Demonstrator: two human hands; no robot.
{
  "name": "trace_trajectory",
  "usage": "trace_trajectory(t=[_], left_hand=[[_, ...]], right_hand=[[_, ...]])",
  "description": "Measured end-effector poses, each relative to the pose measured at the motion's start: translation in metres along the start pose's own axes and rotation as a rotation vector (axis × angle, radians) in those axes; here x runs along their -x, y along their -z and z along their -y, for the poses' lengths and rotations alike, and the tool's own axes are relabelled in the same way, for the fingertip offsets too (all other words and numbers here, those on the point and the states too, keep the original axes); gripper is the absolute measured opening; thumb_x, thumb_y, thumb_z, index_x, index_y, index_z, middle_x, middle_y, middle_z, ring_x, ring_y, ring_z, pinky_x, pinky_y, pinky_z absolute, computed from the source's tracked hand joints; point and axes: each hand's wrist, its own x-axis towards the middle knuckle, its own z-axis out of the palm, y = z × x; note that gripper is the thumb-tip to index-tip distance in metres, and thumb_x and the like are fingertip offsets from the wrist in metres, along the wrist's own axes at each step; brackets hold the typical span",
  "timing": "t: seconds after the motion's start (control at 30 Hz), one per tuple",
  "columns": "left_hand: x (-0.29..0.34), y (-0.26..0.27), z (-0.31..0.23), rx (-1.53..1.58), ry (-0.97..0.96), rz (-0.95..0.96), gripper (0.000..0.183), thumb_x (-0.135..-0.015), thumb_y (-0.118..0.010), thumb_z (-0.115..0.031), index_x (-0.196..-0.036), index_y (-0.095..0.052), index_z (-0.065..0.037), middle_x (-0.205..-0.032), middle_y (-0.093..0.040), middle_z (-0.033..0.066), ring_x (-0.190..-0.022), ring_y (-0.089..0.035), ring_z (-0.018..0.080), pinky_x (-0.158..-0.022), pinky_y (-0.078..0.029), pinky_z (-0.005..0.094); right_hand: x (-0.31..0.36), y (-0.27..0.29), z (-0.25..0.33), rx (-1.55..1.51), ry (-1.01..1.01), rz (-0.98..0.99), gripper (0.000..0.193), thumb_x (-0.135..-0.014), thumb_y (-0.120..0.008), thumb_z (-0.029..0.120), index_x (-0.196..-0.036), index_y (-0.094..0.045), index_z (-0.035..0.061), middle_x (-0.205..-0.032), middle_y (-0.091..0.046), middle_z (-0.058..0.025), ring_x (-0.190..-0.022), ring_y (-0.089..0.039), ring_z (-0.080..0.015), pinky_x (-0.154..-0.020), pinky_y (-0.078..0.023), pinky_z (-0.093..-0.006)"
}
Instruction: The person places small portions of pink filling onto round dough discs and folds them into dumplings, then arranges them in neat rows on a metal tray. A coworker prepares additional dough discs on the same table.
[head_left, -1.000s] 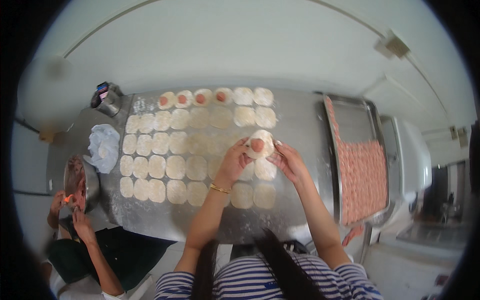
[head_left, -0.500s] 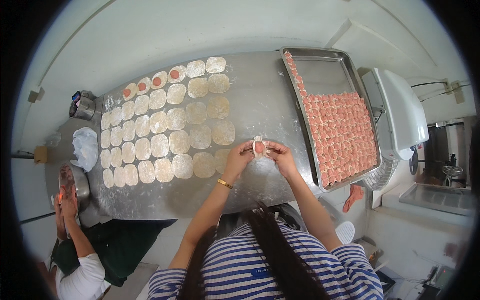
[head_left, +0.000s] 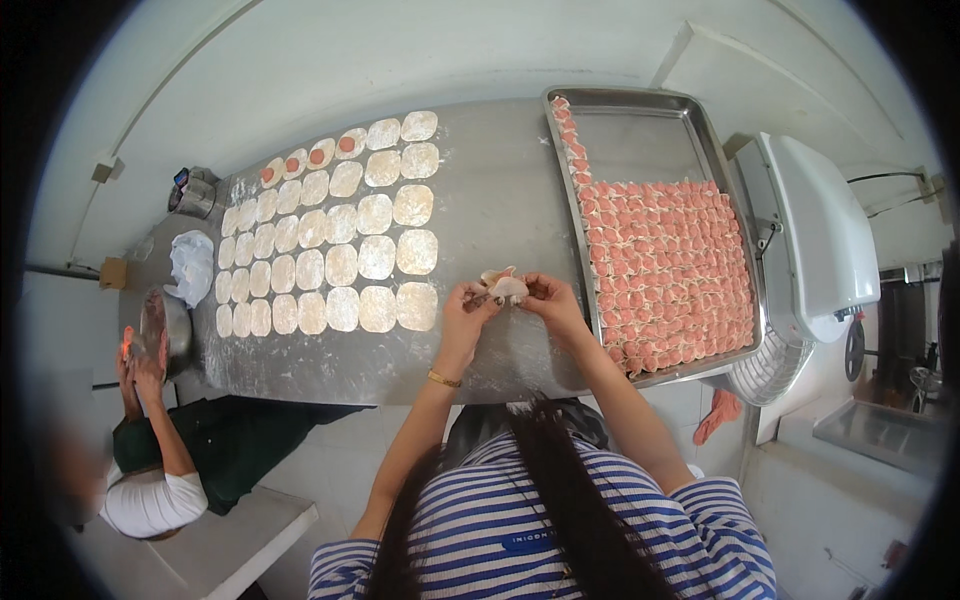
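Above the near part of the steel table, my left hand [head_left: 468, 312] and my right hand [head_left: 553, 303] pinch a dumpling [head_left: 508, 287] from both sides. Its pale wrapper is folded up at the edges, and a bit of pink filling shows at the top. To the left, rows of floured dough wrappers [head_left: 376, 257] lie flat; several in the far row carry a ball of pink meat [head_left: 347, 144]. A large metal tray [head_left: 645, 140] stands to my right. Tightly packed open-topped dumplings [head_left: 670, 270] fill its near part, and a single column runs up its left side.
At the far left, a co-worker's hands [head_left: 147, 370] are at a metal bowl [head_left: 180, 335] of meat. A plastic bag [head_left: 192, 262] and a metal container [head_left: 194, 198] stand beyond it. Right of the tray is a white appliance [head_left: 815, 225]. A red cloth [head_left: 718, 415] hangs below.
The wrapper was spread upright with the filling facing me; now it is folded more closely around the filling and tilted. My fingers have shifted along its edges. The whole view has turned slightly.
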Motion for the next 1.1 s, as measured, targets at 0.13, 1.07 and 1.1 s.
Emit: trace_trajectory(t=[0.13,1.07,1.1], left_hand=[[0.025,-0.022,-0.01,-0.032,0.002,-0.05,0.023,-0.082,-0.062,0.003,-0.104,-0.056,0.0,-0.097,-0.06,0.0059,-0.089,-0.059,0.0123,-0.077,-0.049,0.0241],[0.026,0.009,0.038,-0.81,-0.193,0.149,0.017,-0.075,-0.068,-0.003,-0.09,-0.061,0.001,-0.099,-0.065,0.0124,-0.082,-0.066,0.0232,-0.071,-0.051,0.0294],[0.025,0.005,0.035,-0.865,-0.248,0.15,0.016,-0.073,-0.07,-0.003,-0.086,-0.061,0.002,-0.098,-0.065,0.0136,-0.078,-0.066,0.0258,-0.07,-0.051,0.0302]], right_hand=[[-0.003,0.024,-0.002,0.292,-0.009,0.028,0.024,-0.076,-0.065,-0.002,-0.101,-0.062,-0.0027,-0.091,-0.065,-0.0075,-0.087,-0.061,-0.0149,-0.079,-0.048,-0.0274],[0.028,0.016,-0.003,0.943,0.191,0.09,0.03,-0.065,-0.058,-0.012,-0.093,-0.062,-0.001,-0.086,-0.066,-0.0148,-0.082,-0.066,-0.0281,-0.073,-0.052,-0.0337],[0.029,0.017,-0.005,0.959,0.198,0.069,0.03,-0.064,-0.058,-0.012,-0.092,-0.063,-0.0007,-0.086,-0.066,-0.0146,-0.082,-0.065,-0.0292,-0.073,-0.051,-0.0345]])
